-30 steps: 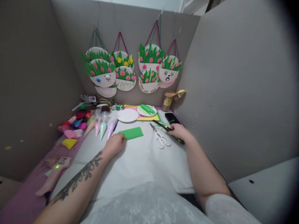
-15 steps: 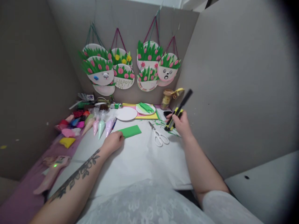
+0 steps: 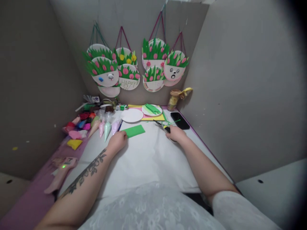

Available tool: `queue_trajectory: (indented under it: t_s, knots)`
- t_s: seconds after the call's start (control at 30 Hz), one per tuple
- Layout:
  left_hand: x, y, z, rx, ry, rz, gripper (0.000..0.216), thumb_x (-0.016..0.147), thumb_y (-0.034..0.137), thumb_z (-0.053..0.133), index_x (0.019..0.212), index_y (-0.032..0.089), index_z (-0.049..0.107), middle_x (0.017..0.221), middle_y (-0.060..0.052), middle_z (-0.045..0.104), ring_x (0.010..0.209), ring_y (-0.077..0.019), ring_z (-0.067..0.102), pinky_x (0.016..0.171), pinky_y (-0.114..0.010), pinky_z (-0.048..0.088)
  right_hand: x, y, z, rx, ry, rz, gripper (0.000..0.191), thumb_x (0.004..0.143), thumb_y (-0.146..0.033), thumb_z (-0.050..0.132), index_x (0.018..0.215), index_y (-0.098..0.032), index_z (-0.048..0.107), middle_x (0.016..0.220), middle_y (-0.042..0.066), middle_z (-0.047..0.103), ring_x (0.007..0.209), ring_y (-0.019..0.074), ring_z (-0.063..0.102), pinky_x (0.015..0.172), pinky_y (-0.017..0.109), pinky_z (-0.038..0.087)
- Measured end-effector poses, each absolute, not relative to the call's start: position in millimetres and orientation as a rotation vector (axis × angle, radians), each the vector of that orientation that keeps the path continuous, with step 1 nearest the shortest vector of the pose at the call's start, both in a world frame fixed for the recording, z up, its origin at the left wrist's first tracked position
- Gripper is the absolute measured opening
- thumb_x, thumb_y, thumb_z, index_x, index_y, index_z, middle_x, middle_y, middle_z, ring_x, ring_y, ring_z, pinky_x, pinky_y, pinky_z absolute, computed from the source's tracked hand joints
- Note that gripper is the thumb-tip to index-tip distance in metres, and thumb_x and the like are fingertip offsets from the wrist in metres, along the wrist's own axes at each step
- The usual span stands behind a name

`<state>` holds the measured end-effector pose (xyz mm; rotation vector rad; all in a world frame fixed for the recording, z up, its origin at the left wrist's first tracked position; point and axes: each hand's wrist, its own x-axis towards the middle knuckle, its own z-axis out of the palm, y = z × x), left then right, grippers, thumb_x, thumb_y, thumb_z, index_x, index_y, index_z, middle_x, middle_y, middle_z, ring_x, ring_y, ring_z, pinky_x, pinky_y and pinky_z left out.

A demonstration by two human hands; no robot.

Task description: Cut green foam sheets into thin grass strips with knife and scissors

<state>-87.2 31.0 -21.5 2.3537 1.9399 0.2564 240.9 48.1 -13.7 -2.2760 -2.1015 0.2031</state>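
My left hand (image 3: 118, 140) is closed at the left end of a green paper strip (image 3: 134, 131) that lies on the white work surface, its fingers curled on the paper. My right hand (image 3: 176, 133) is closed around the handles of a pair of scissors (image 3: 158, 123), whose dark blades point left and away from me. A black-and-yellow part (image 3: 167, 128) shows at the fingertips; whether it belongs to the scissors or is a separate tool cannot be made out. Most of the handles are hidden under the palm.
Behind the strip lie a white paper plate (image 3: 132, 115) and another plate holding green cut pieces (image 3: 153, 109). A black phone (image 3: 179, 120) lies at the right. Filled piping bags (image 3: 107, 129) and colourful packets (image 3: 74, 143) line the left; decorated plates (image 3: 129, 76) hang behind.
My right hand has come down with the black-and-yellow item to the scissors. The white scissor handles no longer show, and the phone is uncovered. My left hand stays on the strip.
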Motion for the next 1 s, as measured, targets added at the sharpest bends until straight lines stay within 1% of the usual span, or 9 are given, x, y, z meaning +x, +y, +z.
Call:
queue_trajectory:
  t_s: [0.13, 0.2, 0.3, 0.37, 0.53, 0.67, 0.8, 0.9, 1.0]
  knots:
    - [-86.7, 33.5, -20.8, 2.38, 1.966, 0.281, 0.027, 0.086, 0.019, 0.04, 0.093, 0.017, 0.066, 0.096, -0.011, 0.066, 0.094, -0.0235, 0.06, 0.078, -0.03, 0.044, 243.6, 49.2, -11.9, -2.042, -2.047, 0.185, 0.035, 0.081, -0.039, 0.062, 0.104, -0.013, 0.062, 0.109, 0.017, 0.063, 0.095, 0.0259, 0.062, 0.078, 0.03, 0.046]
    - [-86.8, 34.8, -22.2, 2.395, 1.962, 0.312, 0.029, 0.086, 0.018, 0.04, 0.098, 0.018, 0.066, 0.099, -0.011, 0.066, 0.097, -0.0241, 0.059, 0.079, -0.031, 0.044, 236.2, 43.7, -10.3, -1.88, -2.044, 0.457, 0.028, 0.079, -0.037, 0.064, 0.097, -0.015, 0.063, 0.097, 0.012, 0.066, 0.086, 0.0234, 0.064, 0.074, 0.029, 0.048]
    - [-85.6, 38.3, -23.7, 2.375, 1.989, 0.312, 0.03, 0.088, 0.021, 0.038, 0.098, 0.018, 0.067, 0.099, -0.01, 0.066, 0.096, -0.0238, 0.06, 0.078, -0.031, 0.045, 223.0, 34.5, -10.0, -1.62, -1.841, 1.106, 0.019, 0.078, -0.033, 0.065, 0.087, -0.018, 0.06, 0.074, 0.004, 0.065, 0.066, 0.0186, 0.064, 0.06, 0.027, 0.05]
    - [-82.7, 42.3, -23.4, 2.385, 2.02, 0.281, 0.03, 0.088, 0.023, 0.038, 0.097, 0.017, 0.067, 0.096, -0.011, 0.066, 0.093, -0.0243, 0.06, 0.078, -0.032, 0.045, 216.5, 31.4, -11.3, -1.475, -1.555, 1.434, 0.018, 0.078, -0.032, 0.064, 0.086, -0.018, 0.056, 0.069, 0.002, 0.063, 0.06, 0.0166, 0.062, 0.055, 0.027, 0.051]
    - [-67.5, 53.4, -25.3, 2.438, 1.911, 0.205, 0.028, 0.087, 0.019, 0.038, 0.092, 0.015, 0.065, 0.094, -0.012, 0.063, 0.088, -0.0235, 0.061, 0.075, -0.032, 0.044, 211.3, 32.2, -14.5, -1.337, -1.171, 1.712, 0.02, 0.081, -0.035, 0.06, 0.092, -0.019, 0.054, 0.071, 0.002, 0.062, 0.052, 0.0112, 0.054, 0.049, 0.023, 0.047]
    - [-58.9, 56.2, -31.6, 2.407, 1.819, 0.278, 0.03, 0.089, 0.016, 0.035, 0.099, 0.014, 0.063, 0.098, -0.012, 0.06, 0.085, -0.0206, 0.06, 0.075, -0.03, 0.044, 211.4, 29.7, -12.4, -1.411, -1.627, 1.486, 0.026, 0.074, -0.028, 0.063, 0.098, -0.02, 0.059, 0.068, -0.002, 0.058, 0.055, 0.0121, 0.053, 0.05, 0.021, 0.042]
    - [-61.4, 54.5, -32.7, 2.443, 1.529, 0.372, 0.03, 0.089, 0.019, 0.039, 0.104, 0.018, 0.065, 0.105, -0.009, 0.062, 0.093, -0.0198, 0.059, 0.082, -0.029, 0.043, 215.9, 29.3, -9.5, -1.531, -2.204, 0.698, 0.03, 0.073, -0.026, 0.063, 0.102, -0.02, 0.064, 0.09, 0.003, 0.064, 0.082, 0.0187, 0.058, 0.07, 0.024, 0.044]
    - [-64.1, 53.0, -30.9, 2.323, 1.482, 0.415, 0.031, 0.089, 0.034, 0.046, 0.106, 0.017, 0.066, 0.099, -0.007, 0.066, 0.091, -0.021, 0.06, 0.081, -0.029, 0.043, 223.9, 33.1, -11.1, -1.651, -2.339, 0.281, 0.036, 0.077, -0.024, 0.06, 0.112, -0.019, 0.064, 0.105, 0.009, 0.064, 0.096, 0.0228, 0.057, 0.081, 0.027, 0.041]
    - [-64.4, 52.3, -30.4, 2.198, 1.547, 0.441, 0.042, 0.086, 0.05, 0.049, 0.102, 0.015, 0.067, 0.087, -0.006, 0.067, 0.085, -0.0225, 0.06, 0.077, -0.029, 0.043, 232.8, 37.3, -14.0, -1.745, -2.377, 0.178, 0.041, 0.079, -0.021, 0.057, 0.119, -0.022, 0.063, 0.112, 0.01, 0.065, 0.101, 0.0243, 0.057, 0.084, 0.028, 0.041]
